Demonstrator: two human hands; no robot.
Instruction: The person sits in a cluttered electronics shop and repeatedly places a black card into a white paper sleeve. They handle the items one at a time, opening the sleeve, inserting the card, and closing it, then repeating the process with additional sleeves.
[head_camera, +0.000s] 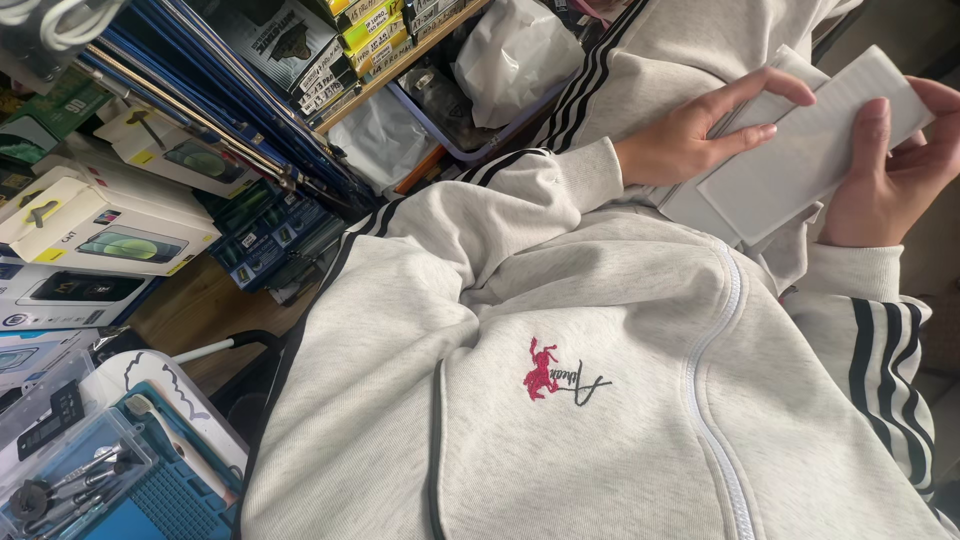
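- Nearest the camera, the lower and central frame is filled by my light grey zip-up sweatshirt (600, 400) with black sleeve stripes and a small red embroidered mark on the chest.
- Upper right of the frame: my left hand (700, 135) and right hand (890, 175) together grasp a flat white rectangular packet (810, 150). Left fingers lie spread along its upper-left edge and face; the right thumb presses on its face, fingers wrapped behind.
- A second flat white piece (690, 205) appears to lie under the packet; I cannot tell whether the two are separate.
- Risk, as I judge it: the packet is held above my lap with no support beneath. A relaxed pinch or a tilt could let it, or the lower piece, slide off and fall.
- Lower left: a blue work mat (170, 490) and a clear plastic tray of small metal tools (60, 480), resting on a wooden surface (195, 310).
- Left edge and upper left: white boxed phone accessories (100, 235), and further back, shelving with stacked packets (370, 30).
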